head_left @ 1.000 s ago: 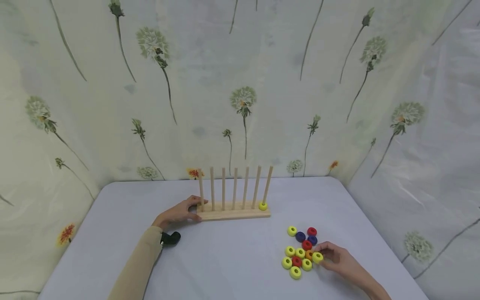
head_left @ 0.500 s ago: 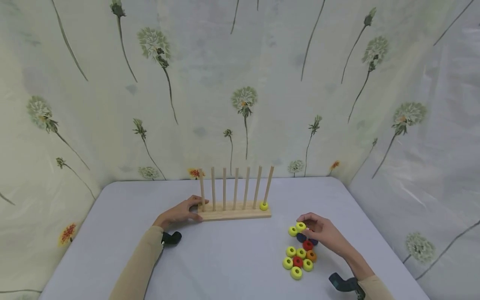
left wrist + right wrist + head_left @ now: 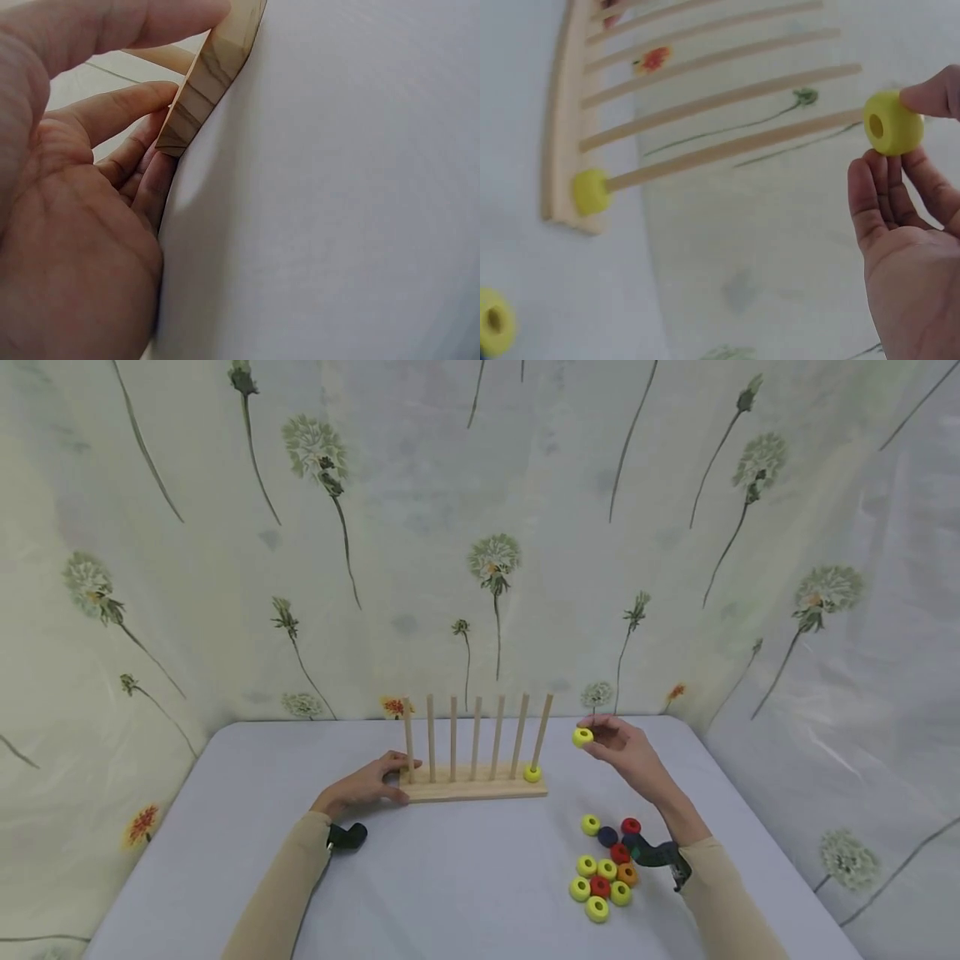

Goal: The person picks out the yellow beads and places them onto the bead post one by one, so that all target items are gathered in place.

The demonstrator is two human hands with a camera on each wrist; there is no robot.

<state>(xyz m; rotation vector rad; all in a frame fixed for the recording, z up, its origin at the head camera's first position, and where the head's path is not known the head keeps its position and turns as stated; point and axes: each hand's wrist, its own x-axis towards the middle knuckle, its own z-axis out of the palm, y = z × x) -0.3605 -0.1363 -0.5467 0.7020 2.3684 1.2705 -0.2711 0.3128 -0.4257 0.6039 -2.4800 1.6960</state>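
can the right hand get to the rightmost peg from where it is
Probably yes: the right hand, pinching a yellow bead, is just right of the rightmost peg, with nothing visible between them. A second bead sits only at the peg's foot, leaving its top free.

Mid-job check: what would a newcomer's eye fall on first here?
Probably the yellow bead pinched in the right hand, raised right of the rack. Next, the loose beads, red, yellow, orange and dark blue, nearer the camera on the table's right side. Then the rack itself, its left end gripped by the left hand.
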